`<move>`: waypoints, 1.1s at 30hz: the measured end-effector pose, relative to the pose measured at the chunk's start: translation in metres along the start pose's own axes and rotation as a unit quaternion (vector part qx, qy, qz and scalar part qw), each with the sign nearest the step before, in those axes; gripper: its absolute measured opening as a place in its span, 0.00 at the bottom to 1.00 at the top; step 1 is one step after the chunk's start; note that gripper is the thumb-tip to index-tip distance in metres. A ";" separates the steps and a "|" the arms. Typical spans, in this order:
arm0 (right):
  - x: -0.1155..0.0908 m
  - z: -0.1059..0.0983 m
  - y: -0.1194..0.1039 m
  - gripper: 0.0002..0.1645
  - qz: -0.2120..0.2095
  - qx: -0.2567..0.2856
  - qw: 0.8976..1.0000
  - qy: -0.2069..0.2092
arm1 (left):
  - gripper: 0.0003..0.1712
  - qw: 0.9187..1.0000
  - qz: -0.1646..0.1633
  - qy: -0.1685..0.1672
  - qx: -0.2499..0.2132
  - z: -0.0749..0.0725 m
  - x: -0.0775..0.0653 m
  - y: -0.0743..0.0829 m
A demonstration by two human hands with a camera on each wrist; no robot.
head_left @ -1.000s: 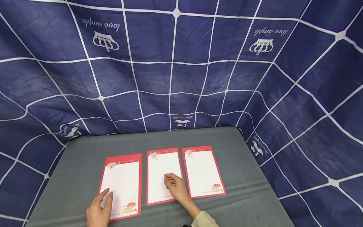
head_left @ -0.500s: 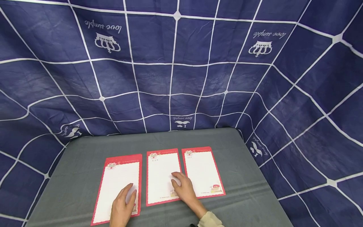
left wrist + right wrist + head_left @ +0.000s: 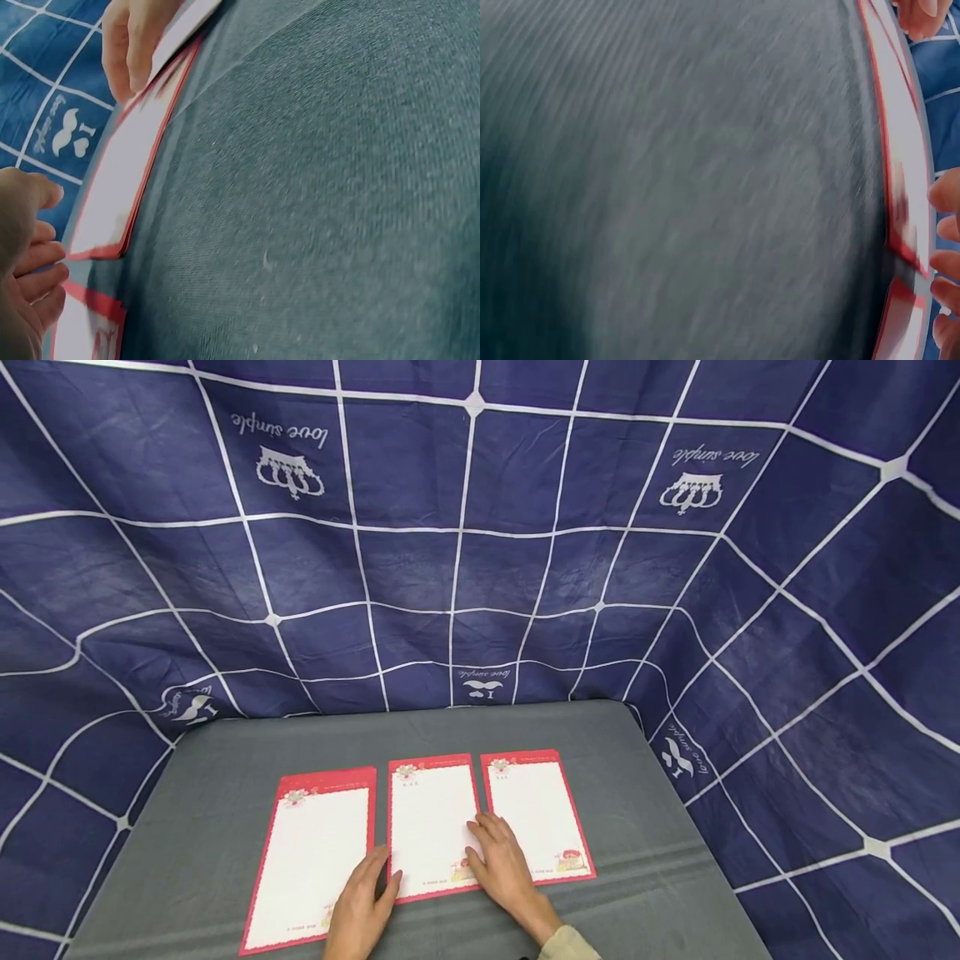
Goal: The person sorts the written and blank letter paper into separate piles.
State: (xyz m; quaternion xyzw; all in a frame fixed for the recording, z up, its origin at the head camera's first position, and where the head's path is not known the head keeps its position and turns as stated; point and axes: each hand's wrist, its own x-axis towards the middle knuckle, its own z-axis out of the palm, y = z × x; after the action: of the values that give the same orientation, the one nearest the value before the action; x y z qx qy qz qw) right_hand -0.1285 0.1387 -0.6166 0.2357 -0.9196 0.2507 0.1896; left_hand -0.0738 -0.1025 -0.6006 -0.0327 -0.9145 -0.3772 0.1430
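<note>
Three red-bordered sheets of letter paper lie in a row: the left sheet (image 3: 315, 860), the middle sheet (image 3: 433, 827) and the right sheet (image 3: 536, 810). Red edges peek out behind the left and right ones, as of further sheets beneath. My left hand (image 3: 360, 906) is over the gap between left and middle sheets, fingers relaxed, holding nothing. Over the neighbouring edges of the middle and right sheets is my right hand (image 3: 501, 864), its fingers loosely bent and nothing in them. The left wrist view shows my left hand (image 3: 34, 262) just above the paper.
A grey cloth covers the table (image 3: 637, 827), with creases along the near side. Behind and to the right hangs a blue curtain (image 3: 405, 560) with white grid lines and printed crowns. A light sleeve (image 3: 567, 945) ends at my right wrist.
My left hand has moved right, from the left sheet to the gap beside the middle one. My right hand has shifted a little right, its fingers loosening. The left sheet's near end has swung slightly left.
</note>
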 end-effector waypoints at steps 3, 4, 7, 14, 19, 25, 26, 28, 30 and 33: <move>-0.003 -0.001 0.004 0.22 -0.002 -0.012 1.000 0.001 | 0.28 1.000 0.021 0.000 0.007 0.004 -0.001 0.001; -0.004 -0.002 0.005 0.23 -0.004 -0.014 1.000 0.001 | 0.30 1.000 0.026 0.000 0.008 0.006 -0.002 0.001; -0.007 -0.003 0.008 0.23 -0.004 -0.019 1.000 0.001 | 0.32 0.999 0.036 -0.006 0.018 0.009 -0.003 0.000; -0.011 -0.005 0.013 0.26 0.016 -0.031 0.999 -0.018 | 0.41 0.998 0.026 -0.039 0.041 0.011 -0.002 0.000; -0.011 -0.005 0.016 0.27 0.011 -0.034 0.999 -0.020 | 0.46 0.997 0.012 -0.061 0.049 0.012 -0.002 -0.003; -0.013 -0.003 0.018 0.27 0.006 -0.044 0.999 -0.016 | 0.48 0.995 0.001 -0.073 0.062 0.015 -0.002 -0.003; -0.013 -0.003 0.019 0.27 0.007 -0.044 0.999 -0.017 | 0.48 0.995 -0.002 -0.077 0.063 0.015 -0.002 -0.003; -0.014 -0.002 0.019 0.27 0.011 -0.041 0.999 -0.017 | 0.48 0.994 -0.008 -0.083 0.066 0.014 -0.002 -0.002; -0.014 -0.001 0.019 0.27 0.012 -0.040 0.999 -0.017 | 0.48 0.994 -0.015 -0.091 0.066 0.014 -0.002 -0.001; -0.015 0.000 0.020 0.28 0.015 -0.036 0.999 -0.016 | 0.47 0.993 -0.025 -0.099 0.065 0.014 -0.002 -0.001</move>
State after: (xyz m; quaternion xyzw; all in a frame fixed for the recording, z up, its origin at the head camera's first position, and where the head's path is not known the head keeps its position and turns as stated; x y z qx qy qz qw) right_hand -0.1268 0.1585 -0.6309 0.2186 -0.9344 0.2163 0.1797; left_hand -0.0752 -0.0933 -0.6108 -0.0374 -0.9472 -0.3153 0.0436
